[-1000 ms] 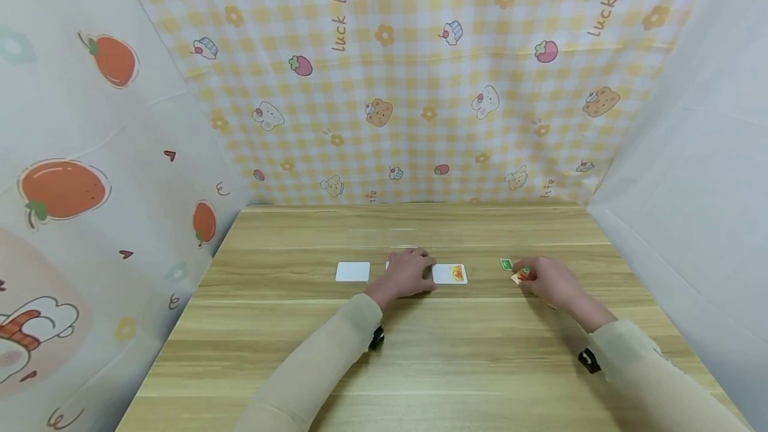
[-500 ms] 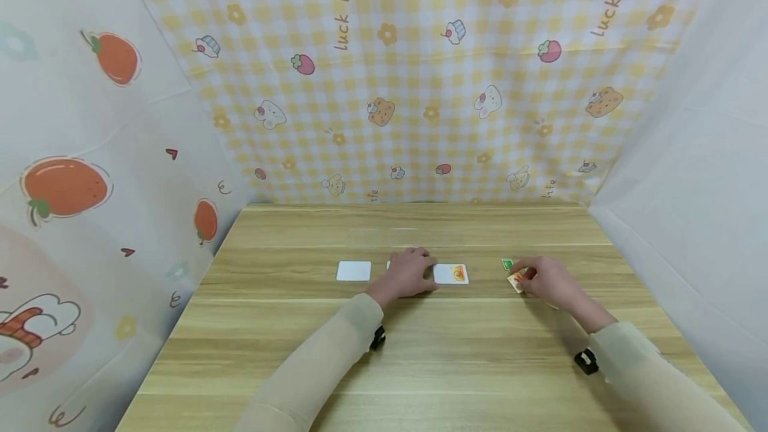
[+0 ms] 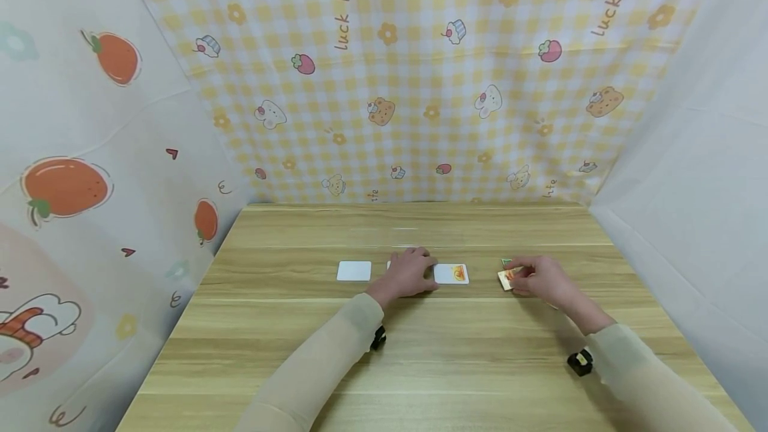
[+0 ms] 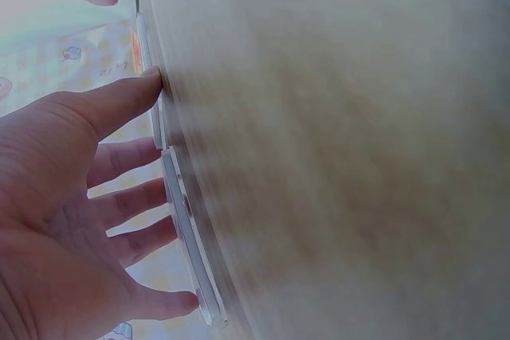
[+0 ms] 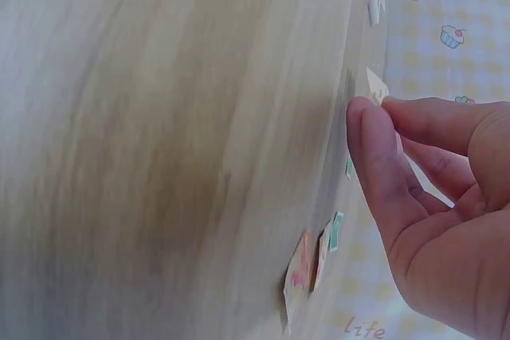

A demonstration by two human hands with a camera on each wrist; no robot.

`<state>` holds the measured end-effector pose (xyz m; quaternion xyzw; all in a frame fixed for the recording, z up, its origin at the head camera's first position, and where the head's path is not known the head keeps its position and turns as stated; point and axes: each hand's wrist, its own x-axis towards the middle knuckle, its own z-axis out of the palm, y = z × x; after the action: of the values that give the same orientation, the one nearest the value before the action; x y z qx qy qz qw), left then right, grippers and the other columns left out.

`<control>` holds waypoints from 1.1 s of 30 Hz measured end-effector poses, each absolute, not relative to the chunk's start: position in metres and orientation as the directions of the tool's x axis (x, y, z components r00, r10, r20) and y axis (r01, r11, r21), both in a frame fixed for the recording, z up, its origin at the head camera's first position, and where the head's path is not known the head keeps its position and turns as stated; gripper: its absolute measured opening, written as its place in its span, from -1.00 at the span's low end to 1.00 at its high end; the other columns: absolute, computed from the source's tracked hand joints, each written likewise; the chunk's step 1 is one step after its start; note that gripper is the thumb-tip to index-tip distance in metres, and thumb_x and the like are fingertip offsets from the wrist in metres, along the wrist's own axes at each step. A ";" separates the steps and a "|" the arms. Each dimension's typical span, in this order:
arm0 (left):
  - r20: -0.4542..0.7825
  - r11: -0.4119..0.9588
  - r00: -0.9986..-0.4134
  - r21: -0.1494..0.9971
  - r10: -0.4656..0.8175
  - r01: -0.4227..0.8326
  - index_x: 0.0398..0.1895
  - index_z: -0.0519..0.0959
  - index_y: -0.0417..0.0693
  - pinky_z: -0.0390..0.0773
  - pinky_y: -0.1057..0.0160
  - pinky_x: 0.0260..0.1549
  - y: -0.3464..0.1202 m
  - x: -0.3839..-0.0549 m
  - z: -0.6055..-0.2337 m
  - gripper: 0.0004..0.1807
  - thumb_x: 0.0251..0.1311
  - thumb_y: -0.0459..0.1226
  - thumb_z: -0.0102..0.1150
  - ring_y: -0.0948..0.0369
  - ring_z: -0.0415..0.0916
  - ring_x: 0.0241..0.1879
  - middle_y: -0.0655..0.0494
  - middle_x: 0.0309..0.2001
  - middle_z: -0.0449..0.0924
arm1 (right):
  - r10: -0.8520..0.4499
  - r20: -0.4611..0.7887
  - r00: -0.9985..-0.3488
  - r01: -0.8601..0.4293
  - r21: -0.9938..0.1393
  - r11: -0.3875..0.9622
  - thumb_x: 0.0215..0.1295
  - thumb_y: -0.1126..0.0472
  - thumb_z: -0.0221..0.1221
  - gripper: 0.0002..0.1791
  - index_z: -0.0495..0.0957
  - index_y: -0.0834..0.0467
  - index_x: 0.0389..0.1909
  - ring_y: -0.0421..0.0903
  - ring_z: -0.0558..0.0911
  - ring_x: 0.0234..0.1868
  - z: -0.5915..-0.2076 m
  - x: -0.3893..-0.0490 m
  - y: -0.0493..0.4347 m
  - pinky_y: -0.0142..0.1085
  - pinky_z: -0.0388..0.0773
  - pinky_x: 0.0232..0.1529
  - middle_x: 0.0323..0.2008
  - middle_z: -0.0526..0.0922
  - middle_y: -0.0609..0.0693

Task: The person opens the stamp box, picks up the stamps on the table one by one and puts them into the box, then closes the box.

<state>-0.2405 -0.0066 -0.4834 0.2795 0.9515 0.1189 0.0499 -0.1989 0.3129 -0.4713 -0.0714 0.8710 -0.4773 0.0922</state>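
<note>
My right hand [image 3: 543, 280] pinches a small cream picture piece [image 3: 505, 279] with an orange print between thumb and fingertips, just over the table. In the right wrist view that piece's corner [image 5: 376, 84] sticks out past the fingertips. My left hand [image 3: 408, 273] rests over the middle white card, which it mostly hides. Seen from the left wrist, its spread fingers touch that card's edge [image 4: 187, 228], while the thumb lies at the card on the right. This right-hand white card [image 3: 445, 274] bears an orange picture on its right half.
A blank white card [image 3: 354, 271] lies left of my left hand. A green-and-white piece [image 3: 507, 262] shows behind my right hand. More small picture pieces [image 5: 297, 278] lie under and beside the right hand. Patterned cloth [image 3: 408, 139] hangs behind the wooden table [image 3: 456, 365].
My right hand has drawn the orange-printed piece left, away from the other small pieces, and turned it a little. The left hand has stayed in place on the cards.
</note>
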 end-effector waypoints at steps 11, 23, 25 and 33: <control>-0.025 0.816 -0.840 0.255 0.542 0.519 0.33 0.54 0.18 0.22 -0.39 0.22 -0.007 -0.241 -0.484 -0.40 0.27 0.12 0.29 0.05 0.30 0.35 0.12 0.32 0.43 | -0.203 -0.032 -0.979 -0.102 -0.783 0.614 0.26 0.33 0.35 -0.65 0.67 0.26 0.06 0.00 0.65 -0.46 -0.474 -0.203 0.305 -0.22 0.59 -0.50 -0.37 0.75 0.06; -0.018 0.810 -0.837 0.264 0.547 0.523 0.30 0.56 0.18 0.24 -0.38 0.20 -0.007 -0.239 -0.483 -0.42 0.25 0.12 0.30 0.04 0.32 0.33 0.13 0.29 0.44 | -0.203 0.057 -0.977 -0.178 -0.741 0.647 0.22 0.30 0.37 -0.71 0.72 0.17 -0.01 -0.06 0.63 -0.43 -0.467 -0.208 0.284 -0.30 0.49 -0.49 -0.40 0.74 -0.02; -0.017 0.810 -0.837 0.264 0.546 0.523 0.30 0.56 0.18 0.25 -0.37 0.19 -0.007 -0.239 -0.482 -0.42 0.25 0.12 0.31 0.04 0.33 0.32 0.13 0.29 0.45 | -0.194 0.060 -0.979 -0.175 -0.735 0.655 0.22 0.29 0.37 -0.72 0.74 0.15 -0.03 -0.10 0.61 -0.44 -0.465 -0.209 0.278 -0.30 0.48 -0.48 -0.41 0.74 -0.04; -0.030 0.818 -0.842 0.258 0.539 0.514 0.31 0.55 0.18 0.26 -0.37 0.19 -0.007 -0.238 -0.480 -0.41 0.25 0.12 0.31 0.04 0.31 0.34 0.13 0.30 0.44 | -0.199 0.070 -0.978 -0.187 -0.725 0.663 0.22 0.27 0.38 -0.72 0.74 0.15 -0.03 -0.08 0.61 -0.46 -0.457 -0.217 0.253 -0.29 0.46 -0.48 -0.43 0.73 -0.07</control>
<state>-0.2383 -0.0071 -0.4798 0.2766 0.9520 0.1210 0.0507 -0.2169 0.2526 -0.4573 -0.1057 0.9119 -0.3964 0.0076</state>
